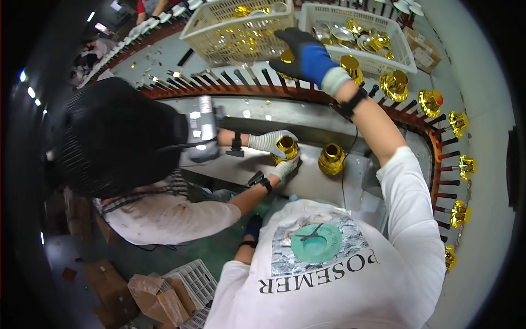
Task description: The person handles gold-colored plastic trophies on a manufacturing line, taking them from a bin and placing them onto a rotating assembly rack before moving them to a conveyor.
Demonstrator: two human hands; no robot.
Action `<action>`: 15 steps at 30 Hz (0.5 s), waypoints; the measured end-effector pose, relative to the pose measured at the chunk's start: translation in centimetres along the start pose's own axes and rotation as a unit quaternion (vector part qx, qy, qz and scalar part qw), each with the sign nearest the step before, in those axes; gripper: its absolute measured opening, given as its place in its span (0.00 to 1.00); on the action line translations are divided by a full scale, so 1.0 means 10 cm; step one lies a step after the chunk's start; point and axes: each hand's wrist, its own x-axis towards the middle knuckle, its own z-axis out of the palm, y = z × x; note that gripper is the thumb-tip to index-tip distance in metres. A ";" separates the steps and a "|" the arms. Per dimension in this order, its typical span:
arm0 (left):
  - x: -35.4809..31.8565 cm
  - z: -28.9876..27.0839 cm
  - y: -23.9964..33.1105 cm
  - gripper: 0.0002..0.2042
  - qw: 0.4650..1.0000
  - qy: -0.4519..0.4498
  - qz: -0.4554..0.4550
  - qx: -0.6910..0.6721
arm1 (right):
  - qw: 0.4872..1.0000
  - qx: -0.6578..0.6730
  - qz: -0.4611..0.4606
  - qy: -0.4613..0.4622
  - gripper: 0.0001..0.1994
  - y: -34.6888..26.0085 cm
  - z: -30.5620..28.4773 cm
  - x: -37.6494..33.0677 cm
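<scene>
My right hand [307, 55], in a blue and black glove, reaches across to the far rack. Its fingers are around a gold cup-shaped part [287, 57], partly hidden by the glove. Right of my wrist, a flared gold part [350, 66] sits on the rack, followed by another gold part [394, 85]. My left hand [253, 226], in a dark blue glove, hangs low beside my body; its fingers do not show clearly. On the metal bench before me stands a gold vase-shaped part [331, 159]. A co-worker's gloved hands hold a similar gold part [286, 148].
A curved brown rail [433, 186] carries dark pegs, several bearing gold parts. Behind it stand a cream crate [241, 38] and a white crate [402, 59] with shiny pieces. The co-worker in a black cap [120, 137] is close at left. Cardboard boxes [159, 299] lie below.
</scene>
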 end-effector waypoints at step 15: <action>1.65 0.40 0.33 0.22 0.979 -0.168 0.005 0.117 | 0.924 -0.160 -0.025 -0.347 0.33 -0.87 -0.51 0.71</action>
